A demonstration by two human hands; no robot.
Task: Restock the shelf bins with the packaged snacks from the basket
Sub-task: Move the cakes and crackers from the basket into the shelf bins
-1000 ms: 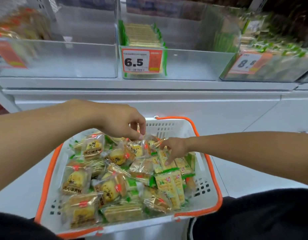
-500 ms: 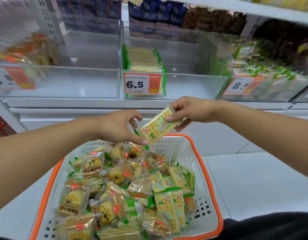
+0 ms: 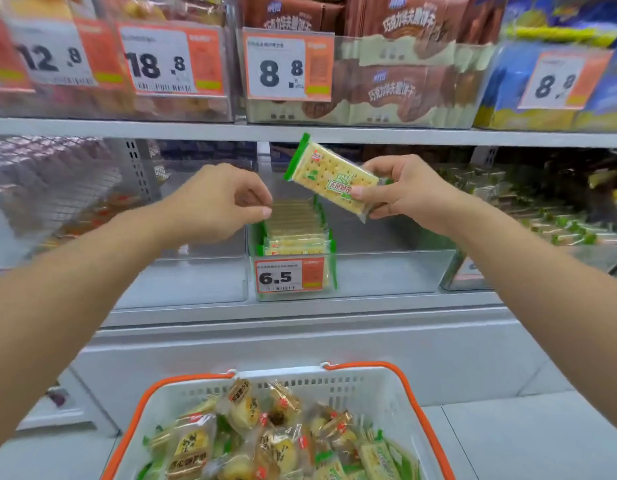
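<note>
Cracker packet (image 3: 329,178), green-edged and printed with a cracker pattern, sits in my right hand (image 3: 404,195) in the head view, pinched by its lower right end between thumb and curled fingers. It is tilted, its green top end pointing up and to the left, and it hangs in the air above the clear shelf bin (image 3: 386,268) that carries the 6.5 price tag (image 3: 289,275). Inside that bin I see a row of matching packets (image 3: 295,226) standing on edge against the left wall, just behind the tag; the held packet is apart from them.

My left hand (image 3: 227,202) hovers just left of that row with the fingers curled in toward the thumb. I see nothing between them, so that grip is closed on air, and I cannot tell whether the fingertips touch the nearest packet.

Low in the same view is the white basket (image 3: 386,393) with its orange rim, holding a heap of wrapped snacks (image 3: 265,438): yellow pastries in clear wrappers and more green cracker packs.

On the upper shelf (image 3: 196,128) stand bins of brown biscuit packs (image 3: 404,88) and tags reading 12.8, 18.8 and 8.8.
</note>
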